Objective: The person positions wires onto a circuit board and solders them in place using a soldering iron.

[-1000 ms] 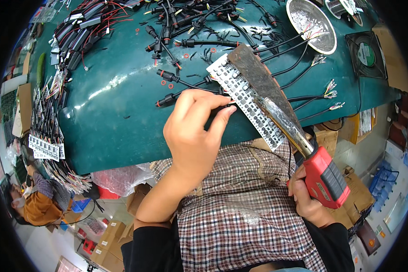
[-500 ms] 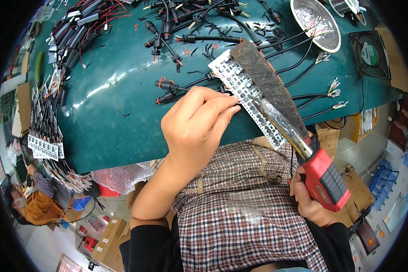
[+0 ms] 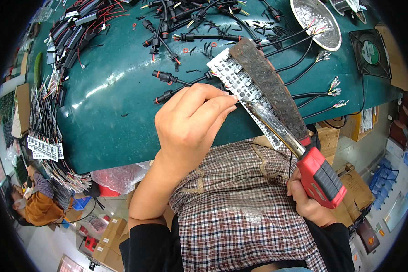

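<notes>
My right hand (image 3: 306,201) is closed around the red and black handle of a soldering iron (image 3: 322,177). The iron's metal barrel slants up and left, its tip at the edge of a white circuit board panel (image 3: 225,68) full of small dark components. Across the panel lies a long dark, rough bar (image 3: 267,86). My left hand (image 3: 188,118) pinches a thin wire at the panel's near edge, close to the iron's tip; the fingers hide most of it. Black cables with plugs (image 3: 162,76) run in beside that hand. More black cables (image 3: 299,66) with bare wire ends stick out beyond the bar.
A metal dish (image 3: 324,43) with whitish bits stands at the far right, near a black fan (image 3: 370,53). Cable connectors (image 3: 190,18) crowd the green table's (image 3: 108,118) far side. Wired boards (image 3: 45,147) are heaped at left. A person (image 3: 45,204) sits beyond the table's left end.
My left hand has shifted slightly left and down, and the black plugs beside it have moved a little. The soldering iron has shifted slightly left, its tip nearer my left fingertips.
</notes>
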{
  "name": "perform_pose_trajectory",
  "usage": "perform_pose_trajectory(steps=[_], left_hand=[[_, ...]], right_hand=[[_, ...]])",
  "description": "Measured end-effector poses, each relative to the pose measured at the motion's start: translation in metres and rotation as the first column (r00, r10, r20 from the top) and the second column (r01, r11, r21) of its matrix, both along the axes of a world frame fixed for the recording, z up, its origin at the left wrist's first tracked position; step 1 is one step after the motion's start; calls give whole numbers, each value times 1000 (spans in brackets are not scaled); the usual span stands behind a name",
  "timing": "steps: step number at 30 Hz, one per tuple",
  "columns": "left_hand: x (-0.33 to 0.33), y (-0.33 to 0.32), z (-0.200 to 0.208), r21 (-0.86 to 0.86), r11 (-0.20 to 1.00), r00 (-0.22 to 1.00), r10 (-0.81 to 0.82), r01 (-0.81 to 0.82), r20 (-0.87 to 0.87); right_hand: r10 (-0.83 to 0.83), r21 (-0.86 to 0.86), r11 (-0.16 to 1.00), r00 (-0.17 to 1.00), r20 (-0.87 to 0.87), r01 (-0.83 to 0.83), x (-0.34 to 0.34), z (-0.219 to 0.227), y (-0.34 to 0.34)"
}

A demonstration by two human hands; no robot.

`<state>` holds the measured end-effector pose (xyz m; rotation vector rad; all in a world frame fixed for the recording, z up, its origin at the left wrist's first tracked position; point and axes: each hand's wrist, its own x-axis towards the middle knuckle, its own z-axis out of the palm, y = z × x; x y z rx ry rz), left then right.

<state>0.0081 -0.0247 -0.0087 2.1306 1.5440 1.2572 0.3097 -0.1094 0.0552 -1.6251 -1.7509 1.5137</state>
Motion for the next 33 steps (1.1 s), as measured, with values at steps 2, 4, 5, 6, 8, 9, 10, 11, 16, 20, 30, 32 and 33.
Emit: perform_pose_trajectory(steps=[2,4,5,6,8,9,10,11,16,20,30,32,33], left_hand=[[0,1,1,11,1000,1000,-5,5,-14],[0,2,1,21,1000,1000,-10,10,-26],[0,2,1,31,999,999,-12,13,-42],[0,3,2,40,999,998,-13,16,-57],[-1,3,3,43,999,997,-16,19,-72],[-1,3,4,46,999,996,-17,21,-89],[-1,2,6,46,999,996,-16,20,-88],[-1,1,10,9,1000,995,-20,21,-102],[-1,1,13,-27,999,991,-30,27,-128],[-2,1,16,-23,999,988,-42,39,-150],[-3,4,19,-29,998,982,-65,61,-178],[-3,4,20,-31,997,981,-68,64,-180],[-3,4,20,-33,997,981,-71,66,-181]], right_hand=[[-23,-9,1000,1000,4,23,0,-1,-1],[-43,-78,996,999,31,46,-1,1,-1],[-45,-78,996,998,33,48,-2,2,0],[-49,-80,995,998,34,52,-5,4,1],[-52,-82,995,998,35,55,-4,3,3],[27,-25,999,999,31,-27,0,-1,4],[107,32,994,994,31,-108,2,-3,4],[107,31,994,994,30,-108,1,-2,4],[115,-19,993,993,8,-115,-5,3,6],[5,-91,996,1000,20,-3,1,2,0],[21,-69,997,999,35,-19,10,5,-5],[25,-52,998,999,41,-23,9,5,-5],[27,-45,999,999,44,-25,8,5,-5]])
